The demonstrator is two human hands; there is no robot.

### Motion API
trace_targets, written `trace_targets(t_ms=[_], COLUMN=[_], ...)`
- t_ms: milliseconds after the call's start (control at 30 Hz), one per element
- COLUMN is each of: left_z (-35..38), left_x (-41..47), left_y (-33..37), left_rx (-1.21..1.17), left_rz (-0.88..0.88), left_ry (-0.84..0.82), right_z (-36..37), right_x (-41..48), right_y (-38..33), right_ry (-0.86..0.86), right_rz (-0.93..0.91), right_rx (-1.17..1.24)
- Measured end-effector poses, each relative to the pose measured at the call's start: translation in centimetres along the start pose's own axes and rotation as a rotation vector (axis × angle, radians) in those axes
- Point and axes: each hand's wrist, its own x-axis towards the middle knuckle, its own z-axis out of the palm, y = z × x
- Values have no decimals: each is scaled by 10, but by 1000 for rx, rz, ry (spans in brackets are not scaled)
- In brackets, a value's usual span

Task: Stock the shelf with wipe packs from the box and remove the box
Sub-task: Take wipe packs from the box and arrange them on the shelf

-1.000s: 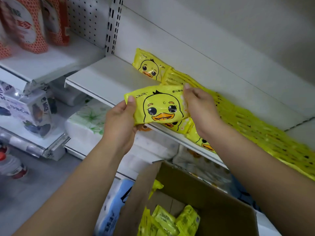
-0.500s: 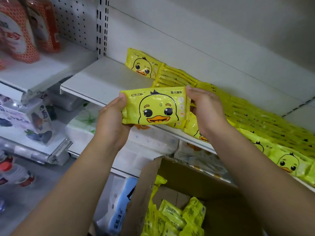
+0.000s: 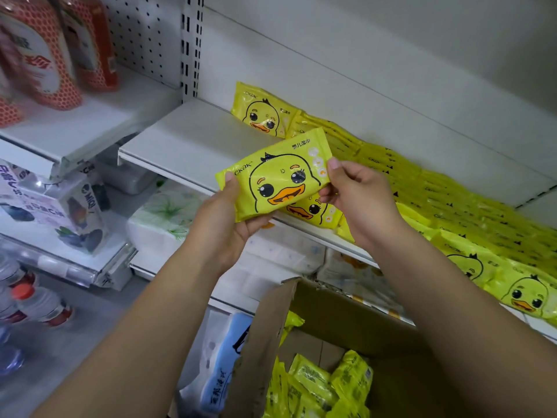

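Landmark: the white shelf (image 3: 180,143).

- Left of the shelf, one bay over: red-orange bottles (image 3: 39,55). No part of this job.
- Left hand (image 3: 223,227), at the shelf's front edge. The thumb lies on the printed face of the duck wipe pack (image 3: 277,179) and the fingers curl under its left end. I'd judge it takes the weight from beneath.
- The duck wipe pack hangs over the shelf's front lip and rests on no board that I can see. Its face is toward the person, with the right end tipped higher. The tilt looks meant to slide it face-out onto the edge pack (image 3: 313,211) lying at the lip.
- Right hand (image 3: 364,203), also at the front edge. Thumb and curled fingers pinch the pack's right end, more a steering grip than a carrying one.
- Back left of the shelf: leaning pack (image 3: 262,113), face-out against the rear panel. Probably the end stop for the line.
- Along the shelf to the right: row of packs (image 3: 422,194), overlapped like shingles, so each props up the next.
- Below the shelf, right of centre: open cardboard box (image 3: 271,333) with boxed packs (image 3: 325,384) inside. Keeping it close underneath keeps each reach short. It is not near empty, so removing the box is some way off.
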Motion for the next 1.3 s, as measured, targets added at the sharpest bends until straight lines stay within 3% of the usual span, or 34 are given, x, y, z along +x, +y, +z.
trace_targets(t_ms=[100, 167, 433, 700, 967, 1100, 1167, 1300], left_z=[-1, -1, -2, 3, 4, 0, -1, -4], left_x=[-3, -2, 4, 9, 3, 3, 3, 3], left_y=[-9, -12, -15, -12, -4, 1, 1, 6], left_rx=[-39, -83, 126, 217, 289, 448, 486, 503], left_rz=[-126, -109, 255, 431, 507, 607, 623, 628], left_ry=[-17, 7, 156, 260, 144, 109, 99, 92], right_z=[0, -4, -14, -16, -34, -36, -28, 0], right_x=[4, 6, 5, -5, 2, 13, 17, 39], right_y=[-3, -6, -6, 2, 5, -13, -29, -48], right_ry=[9, 34, -12, 25, -121, -66, -165, -497], right_rz=[-22, -20, -70, -50, 19, -207, -299, -278], right_rx=[-43, -31, -274, -248, -331, -551, -663, -776])
